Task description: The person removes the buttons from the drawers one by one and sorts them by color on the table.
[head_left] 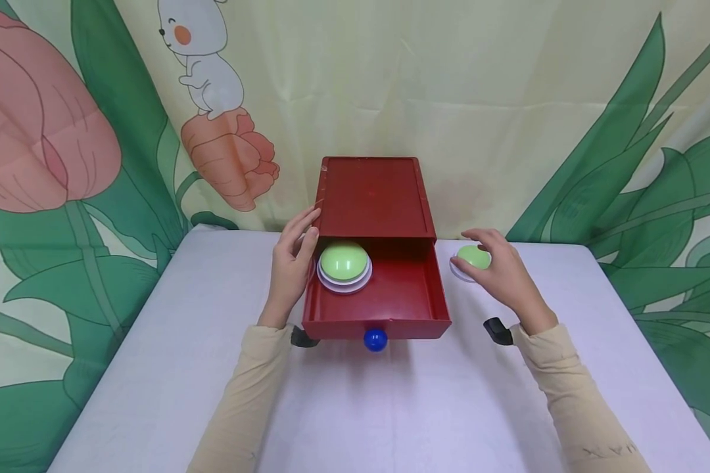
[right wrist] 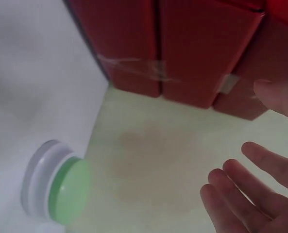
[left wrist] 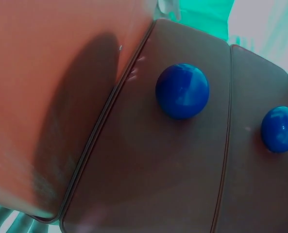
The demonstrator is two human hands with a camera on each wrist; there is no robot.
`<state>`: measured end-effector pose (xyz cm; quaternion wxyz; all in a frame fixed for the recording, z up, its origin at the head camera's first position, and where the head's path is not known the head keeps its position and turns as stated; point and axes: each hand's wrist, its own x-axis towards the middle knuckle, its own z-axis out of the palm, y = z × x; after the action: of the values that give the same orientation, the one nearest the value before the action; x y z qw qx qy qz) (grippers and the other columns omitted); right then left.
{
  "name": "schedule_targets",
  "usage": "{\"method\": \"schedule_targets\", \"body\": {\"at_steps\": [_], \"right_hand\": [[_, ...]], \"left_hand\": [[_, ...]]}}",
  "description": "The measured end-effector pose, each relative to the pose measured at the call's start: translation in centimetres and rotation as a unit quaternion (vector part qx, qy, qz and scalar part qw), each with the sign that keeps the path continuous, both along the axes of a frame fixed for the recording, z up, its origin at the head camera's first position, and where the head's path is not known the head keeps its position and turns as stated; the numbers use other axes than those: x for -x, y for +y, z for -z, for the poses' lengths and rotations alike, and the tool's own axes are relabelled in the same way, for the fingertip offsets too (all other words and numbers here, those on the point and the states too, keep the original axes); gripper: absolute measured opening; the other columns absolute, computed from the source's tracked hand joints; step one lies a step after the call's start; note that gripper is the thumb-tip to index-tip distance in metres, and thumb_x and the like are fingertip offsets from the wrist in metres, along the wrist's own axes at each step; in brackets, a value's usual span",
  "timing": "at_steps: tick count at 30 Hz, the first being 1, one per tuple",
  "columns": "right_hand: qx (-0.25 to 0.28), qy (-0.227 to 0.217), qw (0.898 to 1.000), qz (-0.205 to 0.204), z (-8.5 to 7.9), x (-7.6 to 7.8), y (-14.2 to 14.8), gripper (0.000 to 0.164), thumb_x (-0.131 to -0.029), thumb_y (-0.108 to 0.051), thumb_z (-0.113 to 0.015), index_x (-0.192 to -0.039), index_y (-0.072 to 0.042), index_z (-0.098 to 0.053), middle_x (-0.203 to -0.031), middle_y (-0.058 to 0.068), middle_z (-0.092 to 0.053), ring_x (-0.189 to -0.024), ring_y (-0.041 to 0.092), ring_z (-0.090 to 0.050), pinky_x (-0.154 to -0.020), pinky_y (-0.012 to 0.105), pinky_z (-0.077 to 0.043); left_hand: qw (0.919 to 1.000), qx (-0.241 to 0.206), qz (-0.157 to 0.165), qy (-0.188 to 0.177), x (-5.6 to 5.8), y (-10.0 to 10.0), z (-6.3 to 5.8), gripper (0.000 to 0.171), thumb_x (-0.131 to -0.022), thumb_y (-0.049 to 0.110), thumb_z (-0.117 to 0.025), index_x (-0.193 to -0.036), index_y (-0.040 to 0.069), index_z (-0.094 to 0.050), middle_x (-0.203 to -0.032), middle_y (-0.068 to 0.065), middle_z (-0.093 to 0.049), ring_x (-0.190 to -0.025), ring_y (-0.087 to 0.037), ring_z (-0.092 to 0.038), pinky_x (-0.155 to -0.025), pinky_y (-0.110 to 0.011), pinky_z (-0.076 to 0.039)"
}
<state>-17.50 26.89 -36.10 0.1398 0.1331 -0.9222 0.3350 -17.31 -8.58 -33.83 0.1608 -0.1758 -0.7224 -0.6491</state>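
Note:
A red drawer cabinet stands at the back of the table with its top drawer pulled out. In the drawer's left side sits a round white-based button with a green dome. My left hand rests against the cabinet's left side with fingers extended. To the right of the cabinet, a second green-domed button stands on the table. My right hand hovers over it, thumb and fingers spread and loosely curved. In the right wrist view, a gap shows between the fingers and that button.
A blue knob is on the open drawer's front. The left wrist view shows lower drawer fronts with blue knobs. A printed curtain hangs right behind the white table. Clear tape crosses the cabinet.

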Motion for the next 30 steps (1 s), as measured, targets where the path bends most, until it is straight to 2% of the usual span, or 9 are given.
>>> {"method": "schedule_targets", "body": {"at_steps": [6, 15, 23, 30], "right_hand": [[-0.001, 0.005, 1.0, -0.008, -1.9, -1.2, -1.3, 0.05, -0.086, -0.016, -0.077, -0.131, -0.004, -0.058, -0.131, 0.015, -0.057, -0.12, 0.035, -0.054, -0.098, 0.057, -0.049], [-0.017, 0.041, 0.999, -0.032, -4.6, -2.9, -2.8, 0.048, -0.086, -0.013, -0.077, -0.13, -0.005, -0.06, -0.128, 0.013, -0.059, -0.11, 0.032, -0.058, -0.093, 0.055, -0.05], [-0.034, 0.064, 0.996, -0.055, -6.7, -3.8, -3.8, 0.05, -0.085, -0.012, -0.078, -0.131, -0.006, -0.06, -0.127, 0.013, -0.059, -0.108, 0.031, -0.059, -0.09, 0.053, -0.051], [-0.052, 0.071, 0.993, -0.076, -8.4, -4.3, -4.9, 0.051, -0.085, -0.014, -0.078, -0.132, -0.007, -0.06, -0.131, 0.011, -0.058, -0.112, 0.029, -0.057, -0.09, 0.052, -0.052]], "left_hand": [[1.0, -0.005, 0.003, 0.0, 0.0, -0.1, 0.0, 0.04, -0.103, 0.008, -0.05, -0.141, -0.003, -0.052, -0.15, -0.017, -0.044, -0.137, -0.025, -0.045, -0.113, -0.042, -0.041], [1.0, -0.007, 0.005, 0.0, 0.0, -0.1, 0.0, 0.04, -0.103, 0.01, -0.051, -0.141, -0.002, -0.053, -0.15, -0.018, -0.044, -0.137, -0.024, -0.045, -0.112, -0.042, -0.041], [1.0, -0.005, 0.005, -0.004, 0.0, -0.1, -0.1, 0.04, -0.103, 0.009, -0.05, -0.141, -0.001, -0.052, -0.15, -0.016, -0.045, -0.137, -0.024, -0.046, -0.112, -0.042, -0.041], [1.0, -0.003, 0.003, -0.005, -0.1, -0.1, 0.0, 0.04, -0.103, 0.01, -0.051, -0.141, -0.001, -0.052, -0.15, -0.017, -0.044, -0.137, -0.025, -0.045, -0.113, -0.042, -0.041]]}}
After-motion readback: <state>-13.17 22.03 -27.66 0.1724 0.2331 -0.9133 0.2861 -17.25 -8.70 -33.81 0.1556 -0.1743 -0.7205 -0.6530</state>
